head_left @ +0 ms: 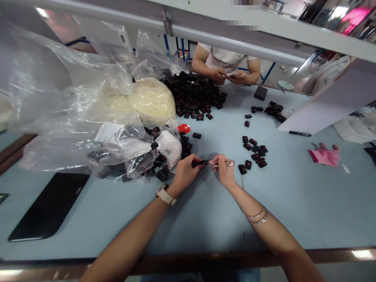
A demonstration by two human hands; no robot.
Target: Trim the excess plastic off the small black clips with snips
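The left hand [184, 172] pinches a small black part [199, 163] between thumb and fingertips, so its grip is closed on that part and holds it steady just above the tabletop [205, 219]. The right hand [225, 171] meets it from the other side; its grip is closed on a thin metal tool [225, 163], probably tweezers, with the tip pointing at the black part. Both hands are very close together, almost touching, which I judge lets one hand brace the piece while the other works on it with precision.

Just right of the grip lies a small group of black parts with red marks [254, 152], near enough to reach without moving the arm. Left of the grip, touching distance away, sits a clear plastic bag [138, 156] with more such parts inside, and behind it a bigger bag of white material [152, 100]. Beyond the grip, further over the tabletop, is a large heap of black parts [195, 96], and behind it another person's hands [229, 75] work on something small. Far left of the grip a dark phone [49, 205] lies flat; far right, a pink cloth [324, 156].
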